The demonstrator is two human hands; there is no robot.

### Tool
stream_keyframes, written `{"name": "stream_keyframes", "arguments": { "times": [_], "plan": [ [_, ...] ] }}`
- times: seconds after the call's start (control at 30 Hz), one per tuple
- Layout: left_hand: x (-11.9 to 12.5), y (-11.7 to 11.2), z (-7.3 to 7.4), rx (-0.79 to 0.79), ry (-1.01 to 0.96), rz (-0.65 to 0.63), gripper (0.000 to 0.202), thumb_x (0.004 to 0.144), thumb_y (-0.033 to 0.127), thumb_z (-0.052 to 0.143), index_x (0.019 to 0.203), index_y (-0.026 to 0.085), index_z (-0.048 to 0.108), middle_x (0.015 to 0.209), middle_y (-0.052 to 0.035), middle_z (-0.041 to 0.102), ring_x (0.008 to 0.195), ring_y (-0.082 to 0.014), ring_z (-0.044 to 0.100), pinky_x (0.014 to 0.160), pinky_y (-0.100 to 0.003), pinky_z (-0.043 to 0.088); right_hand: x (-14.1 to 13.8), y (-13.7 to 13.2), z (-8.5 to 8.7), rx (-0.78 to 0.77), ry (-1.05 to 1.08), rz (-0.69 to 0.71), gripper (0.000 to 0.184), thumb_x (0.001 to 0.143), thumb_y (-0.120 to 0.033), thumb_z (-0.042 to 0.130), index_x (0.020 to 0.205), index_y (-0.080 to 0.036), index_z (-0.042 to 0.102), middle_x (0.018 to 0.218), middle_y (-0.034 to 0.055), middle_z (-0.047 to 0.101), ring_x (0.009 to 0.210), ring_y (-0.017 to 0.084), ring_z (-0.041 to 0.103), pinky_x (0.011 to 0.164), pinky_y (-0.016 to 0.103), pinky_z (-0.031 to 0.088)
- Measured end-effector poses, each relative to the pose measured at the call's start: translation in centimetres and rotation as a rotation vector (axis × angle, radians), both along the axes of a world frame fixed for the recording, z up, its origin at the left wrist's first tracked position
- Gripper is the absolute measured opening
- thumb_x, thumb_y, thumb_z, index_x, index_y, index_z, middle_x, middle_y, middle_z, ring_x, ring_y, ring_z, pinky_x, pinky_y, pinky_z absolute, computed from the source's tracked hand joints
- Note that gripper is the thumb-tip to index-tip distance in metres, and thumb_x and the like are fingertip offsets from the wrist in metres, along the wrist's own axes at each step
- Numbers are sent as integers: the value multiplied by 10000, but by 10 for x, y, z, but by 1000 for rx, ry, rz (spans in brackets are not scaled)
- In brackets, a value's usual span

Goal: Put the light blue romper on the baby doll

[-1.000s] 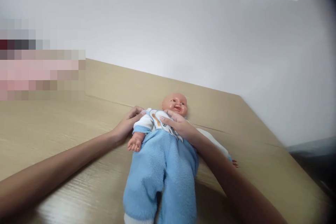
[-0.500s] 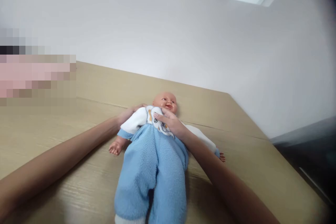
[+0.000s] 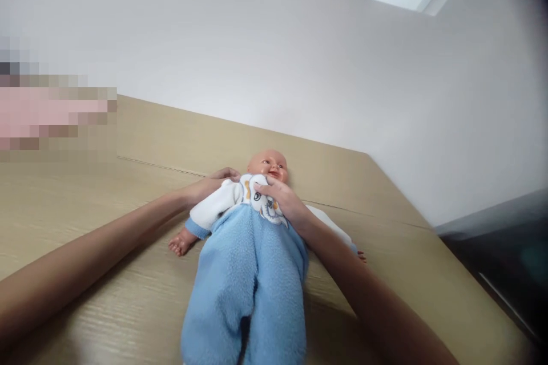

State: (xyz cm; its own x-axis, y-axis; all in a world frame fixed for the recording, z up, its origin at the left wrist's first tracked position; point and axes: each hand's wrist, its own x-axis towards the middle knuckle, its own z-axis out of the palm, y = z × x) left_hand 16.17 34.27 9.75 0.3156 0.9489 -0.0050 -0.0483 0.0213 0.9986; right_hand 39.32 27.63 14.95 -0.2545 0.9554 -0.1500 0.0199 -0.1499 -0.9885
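Observation:
A baby doll lies on its back on the table, its bald head away from me and its legs toward me. Its plush outfit has blue trousers and a white top with an animal picture. My left hand is curled at the doll's shoulder, beside the neck; its fingertips are partly hidden. On the chest by the collar rests my right hand, closed against the top, with one digit lying over the animal picture. My right forearm covers part of the doll's sleeve.
The wood-toned table runs up to a pale wall. A blurred-out pinkish shape covers the left side. Beyond the table's right edge is a dark area. An opening shows at the top.
My left hand has lifted a little at the doll's shoulder, its knuckles now higher. The doll's arm near it has shifted slightly left. My right hand stays at the collar. The view has tilted slightly.

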Motion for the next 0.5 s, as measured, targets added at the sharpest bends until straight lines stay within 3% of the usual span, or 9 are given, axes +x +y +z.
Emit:
{"name": "stream_keyframes", "arguments": {
  "times": [0.17, 0.23, 0.33, 0.5],
  "plan": [
    [-20, -7, 29, 46, 223, -177, 386, 891, 591, 885, 967, 223, 794, 940, -53, 765, 840, -233, 695, 681, -274, 527, 0, -11, 11, 2, -121, -126, 364, 934, -412, 833, 1256, -247, 788, 1242, 51, 870, 1082, 227, 819, 934, 314, 632],
    [-27, -7, 35, 85, 321, -234, 376, 843, 554, 946, 1026, 252, 815, 964, -46, 789, 877, -247, 714, 689, -262, 521, 2, -13, 11, 21, -175, -116, 351, 978, -401, 803, 1292, -246, 790, 1313, 63, 865, 1172, 251, 819, 988, 344, 640],
    [-34, -5, 38, 110, 387, -287, 446, 762, 469, 998, 1131, 285, 829, 1017, -32, 817, 945, -267, 741, 754, -265, 549, 12, -11, 12, 43, -277, -74, 356, 996, -412, 795, 1310, -245, 809, 1336, 81, 866, 1202, 291, 821, 958, 383, 665],
    [-40, 1, 35, 171, 414, -372, 444, 791, 465, 950, 1198, 315, 855, 1246, -56, 848, 1177, -319, 752, 990, -335, 566, 42, -3, 26, 207, -572, 84, 288, 963, -453, 870, 1159, -243, 884, 1203, 87, 902, 1060, 322, 841, 817, 384, 670]
  ]
}}
